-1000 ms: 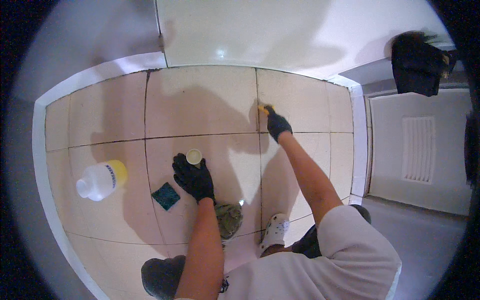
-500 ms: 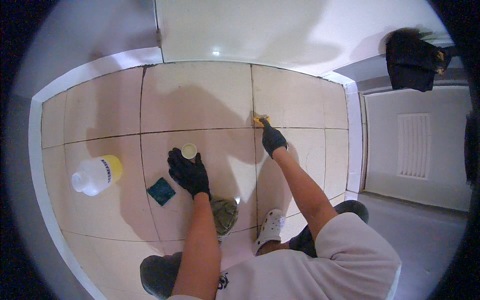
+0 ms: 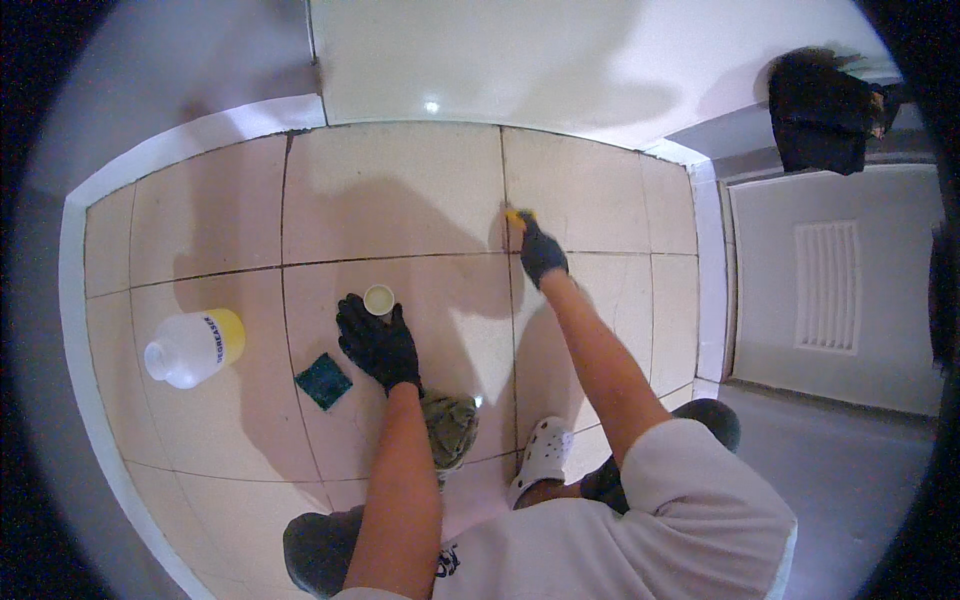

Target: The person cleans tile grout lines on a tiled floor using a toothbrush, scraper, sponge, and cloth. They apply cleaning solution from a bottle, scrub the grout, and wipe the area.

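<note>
My left hand, in a black glove, rests low over the floor tiles with its thumb and fingers around a small round cup holding pale liquid. My right hand, gloved in black too, reaches farther out. Its fingers close on a small yellow tool, pressed to the dark grout line between two tiles; the fingers hide most of it, so its exact kind does not show. Left of my left hand a dark green scouring pad lies flat.
A white bottle with a yellow part stands at the left. Beige floor tiles run to a white wall base. Beside my left wrist is a greenish-grey shoe; a white clog is near it. A vented door stands right.
My right hand has slid a little farther away along the grout line with the yellow tool. My left hand and the cup have hardly moved.
</note>
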### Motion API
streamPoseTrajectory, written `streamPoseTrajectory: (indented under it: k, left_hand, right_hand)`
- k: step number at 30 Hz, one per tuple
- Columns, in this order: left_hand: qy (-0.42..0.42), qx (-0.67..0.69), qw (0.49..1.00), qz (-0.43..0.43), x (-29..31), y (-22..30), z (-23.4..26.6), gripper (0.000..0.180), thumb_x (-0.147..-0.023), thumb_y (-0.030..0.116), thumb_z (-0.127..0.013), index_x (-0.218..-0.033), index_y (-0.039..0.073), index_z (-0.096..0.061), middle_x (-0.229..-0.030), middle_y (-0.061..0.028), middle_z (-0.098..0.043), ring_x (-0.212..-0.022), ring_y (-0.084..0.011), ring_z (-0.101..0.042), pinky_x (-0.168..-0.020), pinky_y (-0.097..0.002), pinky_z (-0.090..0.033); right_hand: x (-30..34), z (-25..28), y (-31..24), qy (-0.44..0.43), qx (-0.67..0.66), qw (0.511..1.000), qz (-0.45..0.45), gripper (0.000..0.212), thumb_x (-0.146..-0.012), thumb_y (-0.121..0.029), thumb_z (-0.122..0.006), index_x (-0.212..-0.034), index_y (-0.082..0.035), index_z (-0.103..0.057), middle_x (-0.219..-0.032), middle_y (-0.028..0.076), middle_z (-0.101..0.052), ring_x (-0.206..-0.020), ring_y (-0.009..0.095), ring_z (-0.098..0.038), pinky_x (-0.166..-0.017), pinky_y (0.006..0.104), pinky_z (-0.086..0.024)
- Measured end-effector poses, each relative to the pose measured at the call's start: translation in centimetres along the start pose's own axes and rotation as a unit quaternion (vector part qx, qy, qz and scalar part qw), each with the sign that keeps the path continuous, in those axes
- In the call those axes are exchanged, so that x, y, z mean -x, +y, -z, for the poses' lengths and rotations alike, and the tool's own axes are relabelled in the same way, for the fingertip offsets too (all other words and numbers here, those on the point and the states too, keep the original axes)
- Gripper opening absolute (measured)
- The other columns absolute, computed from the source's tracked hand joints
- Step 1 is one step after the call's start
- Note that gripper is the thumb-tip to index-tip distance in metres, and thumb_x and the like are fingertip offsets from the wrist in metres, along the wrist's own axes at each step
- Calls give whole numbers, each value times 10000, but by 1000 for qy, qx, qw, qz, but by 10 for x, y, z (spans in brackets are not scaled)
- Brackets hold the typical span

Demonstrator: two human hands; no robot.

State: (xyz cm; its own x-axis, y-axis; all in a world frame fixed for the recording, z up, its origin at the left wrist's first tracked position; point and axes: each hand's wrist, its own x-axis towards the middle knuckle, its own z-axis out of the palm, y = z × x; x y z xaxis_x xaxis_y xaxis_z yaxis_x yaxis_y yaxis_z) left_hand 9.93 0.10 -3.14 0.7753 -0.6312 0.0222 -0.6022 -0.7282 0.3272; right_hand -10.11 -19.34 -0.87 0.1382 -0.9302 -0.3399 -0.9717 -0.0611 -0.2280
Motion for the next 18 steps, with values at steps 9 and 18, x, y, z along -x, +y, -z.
streamPoseTrajectory:
  k: [9, 18]
  left_hand:
    - [-44, 41, 998, 27, -6, -3, 9, 675, -792, 366, -614, -1335, 62, -354, -1380, -123, -357, -1271, -293, -323, -1019, -454, -242]
    - [-40, 11, 999, 2, 0, 14, 5, 677, -806, 379, -591, -1349, 73, -329, -1398, -117, -328, -1287, -285, -305, -1018, -454, -247]
  right_hand:
    - [12, -16, -4, -89, -153, 984, -9, 499, -928, -342, -349, -1383, -230, -178, -1014, 296, -569, -908, 444, -573, -759, 507, -452]
    - [-106, 11, -18, 18, -136, 991, 3, 478, -910, -371, -381, -1319, -161, -251, -1053, 272, -567, -968, 437, -550, -795, 492, -443]
